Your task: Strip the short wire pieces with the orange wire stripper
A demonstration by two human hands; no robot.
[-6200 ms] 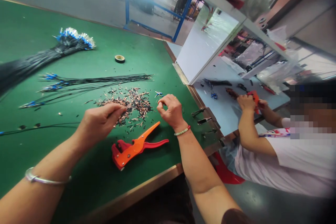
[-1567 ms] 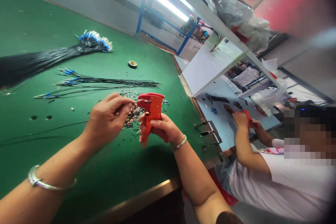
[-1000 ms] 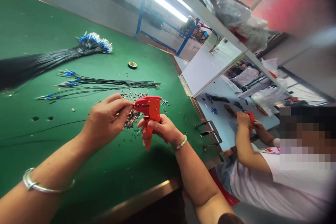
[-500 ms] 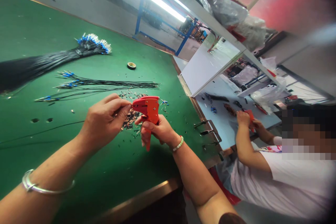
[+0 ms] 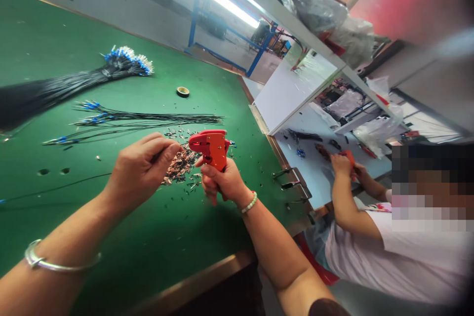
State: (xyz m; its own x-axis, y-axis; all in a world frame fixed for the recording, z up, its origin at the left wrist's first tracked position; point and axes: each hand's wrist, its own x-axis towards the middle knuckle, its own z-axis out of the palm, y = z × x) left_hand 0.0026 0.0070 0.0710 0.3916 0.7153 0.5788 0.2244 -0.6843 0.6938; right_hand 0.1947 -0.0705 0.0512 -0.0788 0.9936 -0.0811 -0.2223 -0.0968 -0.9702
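Observation:
My right hand (image 5: pixel 222 182) is closed round the handles of an orange-red wire stripper (image 5: pixel 211 147), held upright above the green table (image 5: pixel 155 237). My left hand (image 5: pixel 138 170) pinches a thin black wire right at the tool's jaws; the wire trails left across the table. Under both hands lies a pile of small copper and black wire scraps (image 5: pixel 181 163).
Loose black wires with blue ends (image 5: pixel 122 119) and a thick black wire bundle (image 5: pixel 74 81) lie at the left. A tape roll (image 5: pixel 182 92) sits farther back. At the right a co-worker's hands (image 5: pixel 342 164) work at a white bench (image 5: pixel 314 168). Metal clips (image 5: pixel 292 180) line the table's right edge.
The stripper, which lay on the table earlier, is in my right hand. In the last half second its handles have been squeezed together and my left hand has drawn slightly left.

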